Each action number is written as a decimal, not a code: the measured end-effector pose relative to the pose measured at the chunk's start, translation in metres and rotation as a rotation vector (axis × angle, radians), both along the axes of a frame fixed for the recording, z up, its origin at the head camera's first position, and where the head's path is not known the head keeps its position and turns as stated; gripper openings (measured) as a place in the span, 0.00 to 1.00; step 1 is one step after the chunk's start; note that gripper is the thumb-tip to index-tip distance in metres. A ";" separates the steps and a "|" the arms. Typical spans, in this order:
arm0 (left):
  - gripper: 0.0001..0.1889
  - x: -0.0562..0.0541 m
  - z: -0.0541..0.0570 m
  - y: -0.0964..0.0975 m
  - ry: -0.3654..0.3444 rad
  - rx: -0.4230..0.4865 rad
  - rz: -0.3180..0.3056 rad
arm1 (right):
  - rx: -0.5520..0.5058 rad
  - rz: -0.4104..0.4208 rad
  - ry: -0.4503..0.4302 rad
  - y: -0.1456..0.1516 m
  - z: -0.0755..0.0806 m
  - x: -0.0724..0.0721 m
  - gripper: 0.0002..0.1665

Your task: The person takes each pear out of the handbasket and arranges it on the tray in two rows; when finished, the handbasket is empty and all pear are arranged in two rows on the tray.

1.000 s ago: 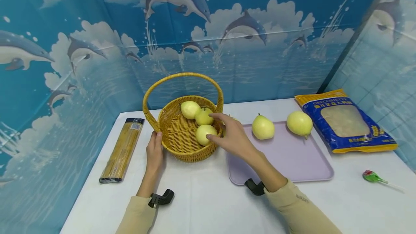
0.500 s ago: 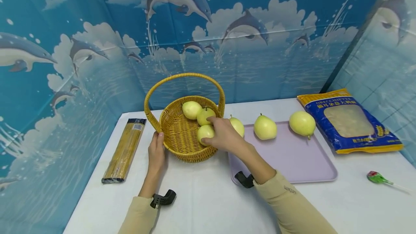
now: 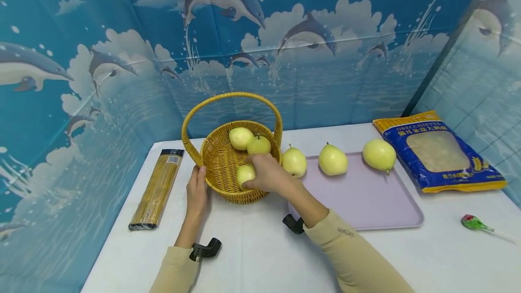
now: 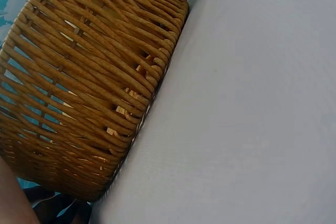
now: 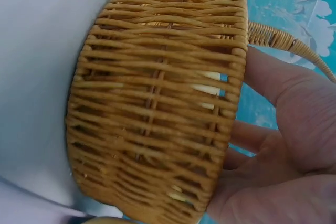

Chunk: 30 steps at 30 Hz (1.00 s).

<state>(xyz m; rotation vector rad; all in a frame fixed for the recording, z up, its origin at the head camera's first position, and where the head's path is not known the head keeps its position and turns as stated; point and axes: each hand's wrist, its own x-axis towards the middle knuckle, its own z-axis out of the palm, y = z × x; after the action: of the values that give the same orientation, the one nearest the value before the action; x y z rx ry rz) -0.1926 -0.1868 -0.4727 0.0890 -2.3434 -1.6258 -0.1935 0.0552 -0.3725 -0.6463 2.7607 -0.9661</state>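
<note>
A wicker basket (image 3: 221,166) with a tall arched handle stands on the white table and holds several yellow-green pears. My left hand (image 3: 197,192) holds its left side, fingertips right at the rim. Inside the basket, my right hand (image 3: 266,173) grips the front pear (image 3: 245,176), thumb on the near side and fingers over the far side. Behind it lie a greener pear (image 3: 258,145) and a paler pear (image 3: 241,138). In the right wrist view the basket's woven wall (image 5: 157,98) hides the pear, while the right hand (image 5: 294,145) reaches over the rim.
Right of the basket, a lilac tray (image 3: 358,202) bears pears, among them a left pear (image 3: 294,163), a middle pear (image 3: 333,160) and a right pear (image 3: 379,154). Beyond are a blue pasta bag (image 3: 439,155) and a lollipop (image 3: 474,223). A spaghetti pack (image 3: 156,191) lies left.
My right hand has come down over the front pear, closed on it and shifted it left within the basket. My left hand has stayed at the basket's left side.
</note>
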 end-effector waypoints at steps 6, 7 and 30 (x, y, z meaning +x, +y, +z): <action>0.28 0.000 -0.002 0.001 0.004 -0.004 -0.011 | 0.042 0.014 -0.003 -0.005 0.002 -0.002 0.40; 0.28 0.000 -0.002 0.001 0.005 -0.006 -0.014 | 0.047 0.015 -0.004 -0.006 0.002 -0.002 0.39; 0.29 0.000 -0.002 0.000 0.003 -0.006 -0.005 | -0.346 -0.229 0.067 0.027 0.020 0.029 0.40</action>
<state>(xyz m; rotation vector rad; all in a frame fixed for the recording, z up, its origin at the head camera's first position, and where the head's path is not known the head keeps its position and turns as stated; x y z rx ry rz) -0.1926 -0.1868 -0.4744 0.0800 -2.3483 -1.6197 -0.1640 0.0818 -0.3520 -0.4139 2.7934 -1.5199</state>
